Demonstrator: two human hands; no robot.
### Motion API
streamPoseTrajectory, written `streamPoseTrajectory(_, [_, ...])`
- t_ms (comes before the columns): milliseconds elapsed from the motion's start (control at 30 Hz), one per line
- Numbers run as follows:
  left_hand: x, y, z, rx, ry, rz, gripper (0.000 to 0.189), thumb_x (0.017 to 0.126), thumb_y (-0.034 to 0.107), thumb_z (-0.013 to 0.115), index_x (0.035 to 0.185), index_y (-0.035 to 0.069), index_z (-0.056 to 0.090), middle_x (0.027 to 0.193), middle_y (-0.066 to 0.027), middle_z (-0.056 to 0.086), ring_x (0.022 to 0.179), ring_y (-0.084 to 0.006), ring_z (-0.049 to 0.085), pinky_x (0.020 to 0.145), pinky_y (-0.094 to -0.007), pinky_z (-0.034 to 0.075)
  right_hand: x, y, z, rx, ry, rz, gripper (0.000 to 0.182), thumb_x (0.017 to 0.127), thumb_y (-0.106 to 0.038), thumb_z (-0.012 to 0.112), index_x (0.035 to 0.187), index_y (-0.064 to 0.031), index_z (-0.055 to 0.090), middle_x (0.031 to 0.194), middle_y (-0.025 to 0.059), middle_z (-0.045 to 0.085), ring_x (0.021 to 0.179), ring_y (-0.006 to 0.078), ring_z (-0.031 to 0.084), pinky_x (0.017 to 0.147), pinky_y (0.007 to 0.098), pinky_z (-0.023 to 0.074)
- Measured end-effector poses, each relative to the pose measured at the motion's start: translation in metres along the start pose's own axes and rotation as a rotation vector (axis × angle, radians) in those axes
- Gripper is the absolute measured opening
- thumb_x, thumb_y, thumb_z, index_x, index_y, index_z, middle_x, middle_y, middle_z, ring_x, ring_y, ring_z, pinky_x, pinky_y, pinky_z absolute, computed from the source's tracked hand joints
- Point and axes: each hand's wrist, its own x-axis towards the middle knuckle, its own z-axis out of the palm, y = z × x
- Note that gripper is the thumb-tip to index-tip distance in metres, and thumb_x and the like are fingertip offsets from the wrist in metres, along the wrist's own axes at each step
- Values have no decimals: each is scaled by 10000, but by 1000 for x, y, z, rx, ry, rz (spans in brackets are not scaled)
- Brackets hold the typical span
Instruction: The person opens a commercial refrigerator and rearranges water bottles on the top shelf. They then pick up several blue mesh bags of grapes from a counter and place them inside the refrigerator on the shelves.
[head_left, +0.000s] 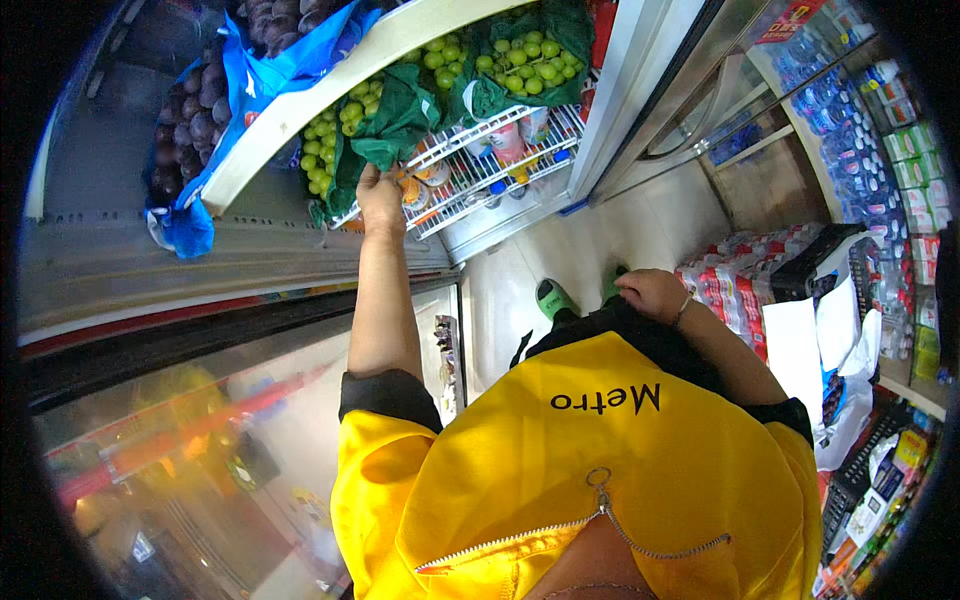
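My left hand (381, 196) reaches into an open glass-door fridge, its fingers closed on the lower edge of a green grape bag (394, 112). The fingertips are partly hidden. Green grapes (319, 157) show in the bag's opening, left of the hand. Another green bag (480, 101) lies to the right, with green grapes (532, 64) exposed on top. Both bags rest on a white wire shelf (487, 131). By my right thigh hangs my right hand (656, 292), fingers curled and nothing visible in it.
Dark plums or similar fruit (191, 124) sit in a blue bag (262, 82) at the upper left. Bottles and cups stand on a lower wire rack (495, 176). Shrink-wrapped packs (727, 289) and a black crate (806, 262) are at right. Water bottles (847, 150) line the far right.
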Motion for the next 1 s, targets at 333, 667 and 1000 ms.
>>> streamPoseTrajectory(333, [-160, -122, -8, -630, 113, -405, 79, 918, 167, 599, 938, 92, 611, 765, 4, 561, 637, -110, 511, 537, -245, 418, -9, 57, -3, 81, -265, 137, 221, 882, -257, 560, 1007, -91, 635, 872, 136, 667, 800, 316, 643, 716, 403, 512])
streamPoseTrajectory(667, [-402, -200, 55, -629, 507, -608, 249, 913, 211, 659, 1082, 57, 561, 953, -81, 630, 757, -161, 604, 648, -247, 488, -60, 103, -20, -38, -487, 0, 253, 890, -285, 534, 1007, -81, 629, 918, 160, 672, 877, 373, 634, 777, 449, 500])
streamPoseTrajectory(1000, [-568, -145, 38, -301, 878, -305, 369, 866, 27, 639, 1230, 44, 585, 1010, -54, 621, 810, -134, 596, 714, -263, 499, -36, 60, -2, -305, -789, -482, 316, 858, -248, 603, 1128, -86, 628, 1015, 170, 666, 939, 354, 624, 824, 435, 498])
